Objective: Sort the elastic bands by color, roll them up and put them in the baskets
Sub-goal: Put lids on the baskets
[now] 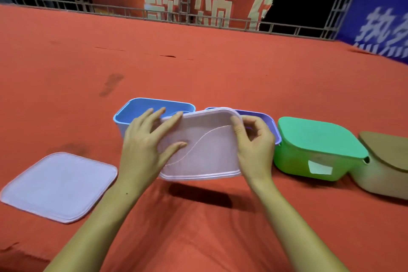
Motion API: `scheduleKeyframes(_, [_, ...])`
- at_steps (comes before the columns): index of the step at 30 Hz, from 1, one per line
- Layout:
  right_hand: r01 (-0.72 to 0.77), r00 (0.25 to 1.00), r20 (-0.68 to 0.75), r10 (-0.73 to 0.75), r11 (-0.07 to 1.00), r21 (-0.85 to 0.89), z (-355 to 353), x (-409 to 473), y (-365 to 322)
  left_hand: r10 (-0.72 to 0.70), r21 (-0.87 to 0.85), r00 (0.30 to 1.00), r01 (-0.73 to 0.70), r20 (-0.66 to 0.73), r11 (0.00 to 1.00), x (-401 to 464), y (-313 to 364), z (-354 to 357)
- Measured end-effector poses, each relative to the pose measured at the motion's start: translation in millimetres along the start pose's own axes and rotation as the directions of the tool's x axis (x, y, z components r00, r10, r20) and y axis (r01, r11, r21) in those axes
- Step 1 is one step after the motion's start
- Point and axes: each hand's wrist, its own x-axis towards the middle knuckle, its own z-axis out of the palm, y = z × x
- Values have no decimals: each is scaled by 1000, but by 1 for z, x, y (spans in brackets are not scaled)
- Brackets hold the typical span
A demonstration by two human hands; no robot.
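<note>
Bright overhead light, dark background, hard shadow under the raised lid (199,146), soft blur, curved edges

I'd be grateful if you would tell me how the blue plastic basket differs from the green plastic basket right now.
The blue plastic basket stands open with no lid, while the green plastic basket is closed by a flat green lid. The blue basket sits at the left end of the row, partly hidden by the left hand; the green one sits further right, fully in view. The green basket carries a pale label; none shows on the blue. Both rest on the red cloth.
</note>
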Motion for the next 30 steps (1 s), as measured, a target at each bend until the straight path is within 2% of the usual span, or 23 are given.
scheduleKeyframes(2, [-41, 995, -87, 39, 999, -13, -18, 16, 11, -88, -6, 996, 88, 10, 996, 2, 6, 14])
scheduleKeyframes(4, [-86, 982, -169, 83, 996, -12, -35, 33, 24, -201, -164, 977, 209, 64, 964, 6, 17, 27])
scheduleKeyframes(6, [-126, 967, -225, 120, 992, -12, -49, 49, 34, -205, -274, 971, 232, 125, 933, 15, 27, 42])
scheduleKeyframes(10, [-168, 948, -293, 126, 978, -121, -65, 79, 49, -187, -248, 970, 222, 156, 943, 45, 44, 71])
scheduleKeyframes(14, [-169, 978, -173, 116, 928, -331, -75, 109, 57, -243, -162, 950, 276, 193, 947, 78, 57, 90])
scheduleKeyframes(17, [-115, 993, -40, 110, 865, -489, -79, 123, 60, -189, -130, 952, 225, 242, 966, 95, 56, 104])
scheduleKeyframes(21, [-20, 985, 122, 120, 787, -617, -80, 133, 79, -215, -78, 926, 251, 311, 965, 105, 53, 120])
scheduleKeyframes(30, [21, 939, 243, 245, 664, -748, -72, 126, 96, -246, 59, 882, 243, 401, 968, 105, 41, 139])
